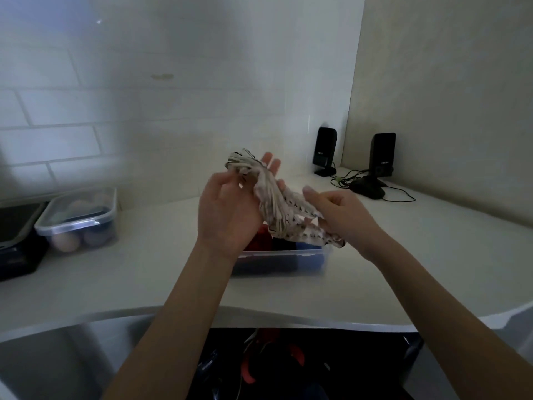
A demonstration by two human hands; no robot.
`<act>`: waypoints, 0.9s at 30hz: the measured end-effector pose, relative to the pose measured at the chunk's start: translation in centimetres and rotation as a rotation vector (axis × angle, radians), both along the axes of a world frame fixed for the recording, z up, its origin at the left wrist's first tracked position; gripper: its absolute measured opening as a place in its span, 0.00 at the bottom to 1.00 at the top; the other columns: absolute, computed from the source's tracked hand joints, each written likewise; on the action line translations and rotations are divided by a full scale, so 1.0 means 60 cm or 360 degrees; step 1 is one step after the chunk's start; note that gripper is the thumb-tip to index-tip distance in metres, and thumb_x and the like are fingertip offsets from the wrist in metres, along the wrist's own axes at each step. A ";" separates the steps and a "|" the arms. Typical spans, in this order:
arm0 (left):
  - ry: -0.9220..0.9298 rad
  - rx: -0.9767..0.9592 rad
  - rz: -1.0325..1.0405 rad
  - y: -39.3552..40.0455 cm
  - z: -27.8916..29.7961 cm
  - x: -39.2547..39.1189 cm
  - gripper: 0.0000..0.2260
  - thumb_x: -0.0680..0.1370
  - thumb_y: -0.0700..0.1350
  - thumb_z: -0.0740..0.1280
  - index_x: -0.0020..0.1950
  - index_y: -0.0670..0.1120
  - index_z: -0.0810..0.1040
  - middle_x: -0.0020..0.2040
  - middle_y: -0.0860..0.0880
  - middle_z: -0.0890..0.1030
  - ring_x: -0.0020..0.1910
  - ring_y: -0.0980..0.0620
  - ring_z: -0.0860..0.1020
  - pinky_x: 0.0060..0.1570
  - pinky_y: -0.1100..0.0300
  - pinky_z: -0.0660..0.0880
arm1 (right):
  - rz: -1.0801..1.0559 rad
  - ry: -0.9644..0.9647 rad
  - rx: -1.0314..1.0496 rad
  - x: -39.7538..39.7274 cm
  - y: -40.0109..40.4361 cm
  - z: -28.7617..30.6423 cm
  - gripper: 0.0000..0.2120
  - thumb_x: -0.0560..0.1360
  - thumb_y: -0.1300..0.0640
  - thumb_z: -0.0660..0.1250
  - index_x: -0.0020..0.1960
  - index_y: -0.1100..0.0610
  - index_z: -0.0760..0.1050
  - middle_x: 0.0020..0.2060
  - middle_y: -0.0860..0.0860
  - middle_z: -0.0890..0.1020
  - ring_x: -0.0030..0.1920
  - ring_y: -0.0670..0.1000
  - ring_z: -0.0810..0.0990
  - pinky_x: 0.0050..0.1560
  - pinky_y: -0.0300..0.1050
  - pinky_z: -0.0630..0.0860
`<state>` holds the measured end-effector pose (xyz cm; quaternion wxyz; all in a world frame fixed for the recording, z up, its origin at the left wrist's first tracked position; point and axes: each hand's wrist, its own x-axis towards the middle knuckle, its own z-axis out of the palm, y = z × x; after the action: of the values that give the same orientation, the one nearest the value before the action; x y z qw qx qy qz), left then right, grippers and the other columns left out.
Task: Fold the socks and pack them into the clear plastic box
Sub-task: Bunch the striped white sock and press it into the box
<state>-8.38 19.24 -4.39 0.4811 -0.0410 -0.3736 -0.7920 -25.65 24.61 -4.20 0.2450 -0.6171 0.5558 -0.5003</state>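
I hold a pale sock with thin dark stripes (271, 197) stretched between both hands, above the table. My left hand (230, 209) grips its upper end, with two fingers reaching up behind the cuff. My right hand (343, 215) pinches the lower end, which bunches up by the wrist. Directly below sits the clear plastic box (288, 262), lid off, with red, dark and blue socks inside; my hands and the sock hide most of its contents.
A second clear box with a clipped lid (79, 219) stands at the left, next to a dark device (17, 241). Two black speakers (324, 151) (382, 155) with cables and a black mouse (367, 189) sit at the back right corner. Tiled wall behind.
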 end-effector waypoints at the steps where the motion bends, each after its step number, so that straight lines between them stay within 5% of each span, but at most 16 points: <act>1: -0.0166 -0.0108 0.0070 0.002 0.000 -0.006 0.17 0.68 0.43 0.68 0.55 0.43 0.71 0.58 0.45 0.74 0.65 0.42 0.70 0.67 0.49 0.63 | 0.0025 0.0032 -0.0002 0.005 0.003 0.002 0.25 0.75 0.42 0.63 0.26 0.54 0.61 0.20 0.49 0.61 0.20 0.46 0.58 0.23 0.35 0.59; 3: -0.0511 -0.0257 0.0227 0.006 -0.002 -0.017 0.17 0.68 0.38 0.66 0.54 0.47 0.69 0.55 0.46 0.73 0.61 0.40 0.69 0.60 0.47 0.67 | 0.0104 0.0079 0.0002 0.014 0.010 0.009 0.24 0.75 0.44 0.63 0.25 0.56 0.69 0.17 0.46 0.65 0.18 0.44 0.60 0.22 0.32 0.61; 6: -0.0895 -0.0398 0.0486 0.011 -0.009 -0.022 0.30 0.68 0.42 0.70 0.63 0.66 0.65 0.70 0.47 0.68 0.66 0.44 0.71 0.62 0.48 0.72 | 0.0156 0.0006 -0.0010 0.022 0.020 0.018 0.16 0.75 0.47 0.64 0.31 0.50 0.79 0.18 0.43 0.74 0.20 0.41 0.68 0.25 0.32 0.68; 9: -0.1237 -0.0753 0.0700 0.004 -0.010 -0.018 0.44 0.67 0.45 0.76 0.74 0.62 0.53 0.71 0.52 0.67 0.65 0.57 0.70 0.63 0.58 0.71 | 0.0287 -0.0304 -0.0017 0.016 0.020 0.020 0.11 0.75 0.54 0.65 0.35 0.55 0.78 0.17 0.44 0.68 0.20 0.44 0.63 0.24 0.36 0.64; 11: -0.1437 -0.0941 0.0833 0.006 -0.007 -0.019 0.30 0.70 0.43 0.73 0.70 0.54 0.67 0.61 0.55 0.77 0.56 0.65 0.76 0.59 0.63 0.74 | 0.0455 -0.0499 0.0025 0.010 0.018 0.021 0.07 0.75 0.58 0.65 0.43 0.61 0.78 0.19 0.44 0.62 0.20 0.44 0.58 0.22 0.37 0.57; 13: -0.1522 -0.1025 0.1003 0.015 -0.003 -0.021 0.11 0.73 0.41 0.70 0.53 0.52 0.80 0.47 0.53 0.83 0.45 0.64 0.80 0.48 0.67 0.77 | 0.0550 -0.0516 0.0068 0.009 0.018 0.021 0.08 0.76 0.61 0.65 0.50 0.65 0.77 0.21 0.45 0.62 0.21 0.44 0.57 0.21 0.35 0.56; 16: -0.1398 -0.0868 0.1064 0.017 -0.004 -0.017 0.08 0.74 0.38 0.67 0.42 0.51 0.81 0.41 0.49 0.84 0.44 0.54 0.82 0.47 0.61 0.78 | 0.0419 -0.0430 -0.0033 0.012 0.017 0.024 0.04 0.74 0.63 0.66 0.44 0.57 0.80 0.22 0.48 0.67 0.22 0.45 0.61 0.22 0.37 0.59; 21: -0.0830 -0.0311 0.0360 0.020 -0.008 -0.010 0.12 0.65 0.29 0.55 0.27 0.42 0.71 0.24 0.47 0.75 0.27 0.51 0.77 0.40 0.60 0.79 | 0.0112 -0.0606 -0.0140 0.001 -0.006 0.019 0.06 0.72 0.65 0.68 0.47 0.58 0.79 0.31 0.49 0.78 0.29 0.45 0.73 0.31 0.38 0.73; 24: -0.0523 -0.0157 -0.0046 0.034 -0.005 -0.014 0.09 0.55 0.31 0.57 0.25 0.44 0.70 0.22 0.49 0.70 0.22 0.54 0.70 0.31 0.65 0.75 | 0.0412 -0.0674 0.0216 0.016 -0.009 0.013 0.10 0.75 0.58 0.66 0.55 0.59 0.78 0.44 0.55 0.83 0.44 0.53 0.81 0.46 0.46 0.80; 27: -0.0431 -0.0257 -0.0184 0.029 -0.007 -0.013 0.06 0.53 0.37 0.64 0.27 0.45 0.73 0.23 0.51 0.72 0.21 0.56 0.70 0.29 0.66 0.73 | 0.0713 -0.0672 0.0679 0.029 -0.001 0.012 0.11 0.77 0.51 0.62 0.50 0.57 0.79 0.43 0.55 0.84 0.45 0.53 0.82 0.56 0.50 0.78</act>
<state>-9.14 20.96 -4.84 0.3753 0.0062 -0.4944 -0.7840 -23.91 24.57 -3.51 0.5807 -0.5417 0.4358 -0.4235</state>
